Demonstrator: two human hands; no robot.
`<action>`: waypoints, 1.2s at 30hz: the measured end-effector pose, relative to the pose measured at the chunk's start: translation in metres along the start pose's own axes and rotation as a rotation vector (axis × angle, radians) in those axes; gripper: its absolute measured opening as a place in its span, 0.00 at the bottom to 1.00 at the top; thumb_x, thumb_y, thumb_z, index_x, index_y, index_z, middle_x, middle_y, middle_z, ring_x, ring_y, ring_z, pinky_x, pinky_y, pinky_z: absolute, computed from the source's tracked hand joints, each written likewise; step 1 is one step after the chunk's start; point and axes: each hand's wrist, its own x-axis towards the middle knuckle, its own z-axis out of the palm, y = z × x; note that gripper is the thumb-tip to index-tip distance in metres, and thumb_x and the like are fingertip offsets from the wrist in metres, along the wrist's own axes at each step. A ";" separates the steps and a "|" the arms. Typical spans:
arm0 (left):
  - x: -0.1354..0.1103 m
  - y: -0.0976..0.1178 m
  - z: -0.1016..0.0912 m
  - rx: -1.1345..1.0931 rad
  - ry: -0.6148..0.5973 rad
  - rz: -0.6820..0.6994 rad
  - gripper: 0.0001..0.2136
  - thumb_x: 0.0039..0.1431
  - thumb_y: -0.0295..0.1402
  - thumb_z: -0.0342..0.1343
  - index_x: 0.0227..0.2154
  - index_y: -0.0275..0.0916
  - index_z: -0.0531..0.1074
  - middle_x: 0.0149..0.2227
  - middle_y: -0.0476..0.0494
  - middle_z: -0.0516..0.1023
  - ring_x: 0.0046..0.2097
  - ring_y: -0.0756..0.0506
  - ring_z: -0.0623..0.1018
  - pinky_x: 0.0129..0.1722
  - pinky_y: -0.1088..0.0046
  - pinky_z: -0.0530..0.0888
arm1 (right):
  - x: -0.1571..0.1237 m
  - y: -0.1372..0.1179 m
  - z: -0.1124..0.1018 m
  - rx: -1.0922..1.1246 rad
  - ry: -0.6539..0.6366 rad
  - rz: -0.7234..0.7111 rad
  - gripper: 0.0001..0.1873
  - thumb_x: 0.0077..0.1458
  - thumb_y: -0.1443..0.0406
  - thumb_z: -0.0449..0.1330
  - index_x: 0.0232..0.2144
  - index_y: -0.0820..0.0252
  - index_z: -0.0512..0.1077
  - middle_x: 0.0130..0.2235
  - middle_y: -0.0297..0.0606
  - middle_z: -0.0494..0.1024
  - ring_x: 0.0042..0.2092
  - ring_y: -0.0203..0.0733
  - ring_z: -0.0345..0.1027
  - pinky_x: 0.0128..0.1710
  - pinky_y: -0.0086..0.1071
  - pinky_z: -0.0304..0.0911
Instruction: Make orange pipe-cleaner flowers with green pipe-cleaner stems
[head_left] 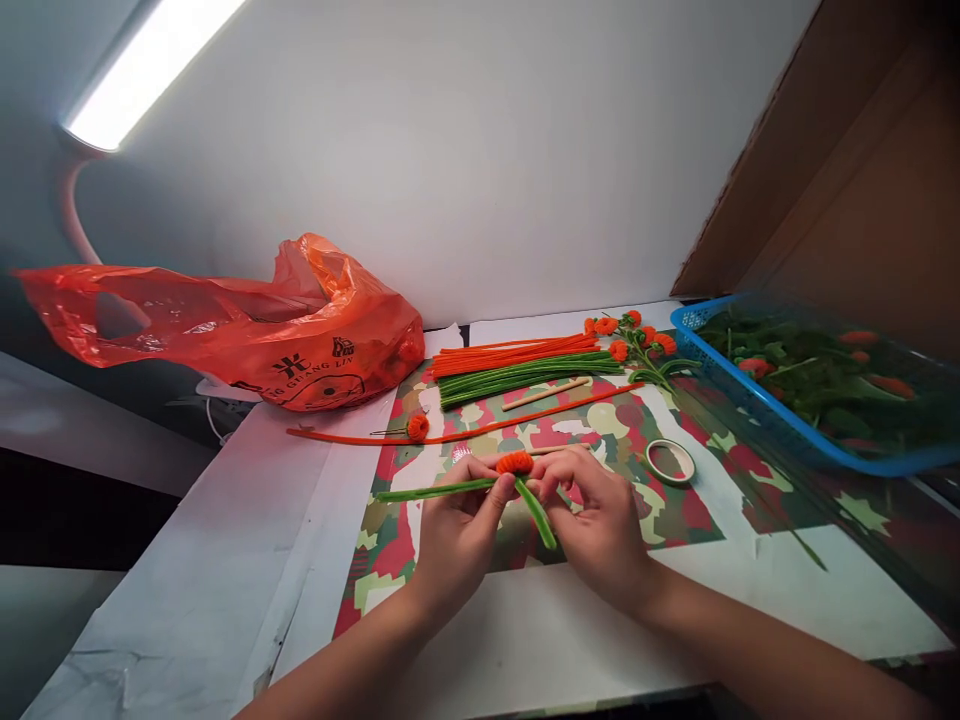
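Between my two hands is an orange pipe-cleaner flower, its ribbed head facing up. Green pipe cleaner runs out from under it to the left, and another green length slants down toward me. My left hand pinches the flower's base, thumb on the green. On the other side my right hand is closed at the flower's base, fingertips by the slanting green piece. Just beyond lies a long orange pipe cleaner, with a small orange flower head on wire beside it.
Bundles of orange pipe cleaners and green pipe cleaners lie at the back, near a wooden stick and a flower spray. A tape roll and blue basket are right; a red plastic bag is left.
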 end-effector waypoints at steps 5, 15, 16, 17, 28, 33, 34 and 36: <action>-0.002 -0.010 0.000 0.033 -0.001 0.127 0.04 0.59 0.30 0.56 0.29 0.38 0.69 0.41 0.40 0.79 0.40 0.45 0.79 0.38 0.71 0.76 | 0.003 -0.004 0.002 0.387 -0.028 0.568 0.15 0.48 0.63 0.64 0.21 0.56 0.59 0.28 0.32 0.71 0.33 0.37 0.66 0.32 0.30 0.61; 0.007 -0.008 0.002 0.038 0.020 0.035 0.07 0.55 0.31 0.60 0.24 0.37 0.70 0.31 0.45 0.79 0.34 0.48 0.78 0.33 0.75 0.75 | 0.010 0.000 -0.010 0.700 -0.184 0.965 0.20 0.43 0.59 0.67 0.25 0.57 0.58 0.25 0.27 0.64 0.26 0.31 0.57 0.27 0.27 0.56; 0.009 -0.008 0.002 -0.001 0.027 -0.043 0.08 0.54 0.32 0.61 0.24 0.37 0.70 0.28 0.47 0.78 0.31 0.49 0.78 0.32 0.76 0.75 | 0.010 0.001 -0.010 0.551 -0.137 0.842 0.16 0.45 0.60 0.66 0.26 0.57 0.60 0.27 0.29 0.66 0.27 0.32 0.58 0.28 0.28 0.56; 0.011 -0.008 0.001 -0.051 0.032 -0.119 0.09 0.53 0.34 0.62 0.24 0.36 0.71 0.26 0.48 0.77 0.30 0.49 0.77 0.32 0.76 0.75 | 0.010 0.001 -0.011 0.377 -0.093 0.697 0.13 0.47 0.62 0.65 0.27 0.57 0.62 0.29 0.30 0.67 0.28 0.34 0.58 0.29 0.29 0.57; 0.013 -0.009 -0.001 -0.298 0.055 -0.432 0.11 0.44 0.34 0.67 0.29 0.34 0.76 0.29 0.46 0.78 0.29 0.52 0.76 0.29 0.81 0.72 | 0.003 0.004 -0.005 -0.492 -0.010 -0.308 0.02 0.54 0.66 0.62 0.31 0.58 0.75 0.31 0.37 0.76 0.34 0.42 0.63 0.36 0.38 0.55; 0.009 -0.008 0.002 -0.255 0.080 -0.350 0.11 0.47 0.37 0.66 0.27 0.33 0.76 0.28 0.45 0.78 0.31 0.51 0.76 0.31 0.80 0.74 | 0.005 0.003 0.001 -0.525 0.073 -0.221 0.07 0.52 0.65 0.62 0.23 0.58 0.73 0.26 0.33 0.75 0.32 0.40 0.63 0.38 0.39 0.51; 0.008 -0.008 0.003 -0.250 0.084 -0.332 0.11 0.48 0.38 0.66 0.27 0.33 0.76 0.28 0.44 0.78 0.31 0.50 0.76 0.32 0.78 0.75 | 0.006 0.002 0.001 -0.513 0.080 -0.207 0.06 0.52 0.66 0.62 0.23 0.58 0.73 0.26 0.33 0.75 0.32 0.40 0.64 0.39 0.39 0.51; 0.007 -0.007 0.004 -0.240 0.087 -0.293 0.11 0.48 0.37 0.65 0.27 0.33 0.76 0.28 0.45 0.78 0.32 0.49 0.77 0.34 0.76 0.75 | 0.007 0.000 0.002 -0.478 0.089 -0.179 0.05 0.51 0.66 0.63 0.24 0.57 0.74 0.26 0.33 0.76 0.32 0.40 0.65 0.38 0.39 0.52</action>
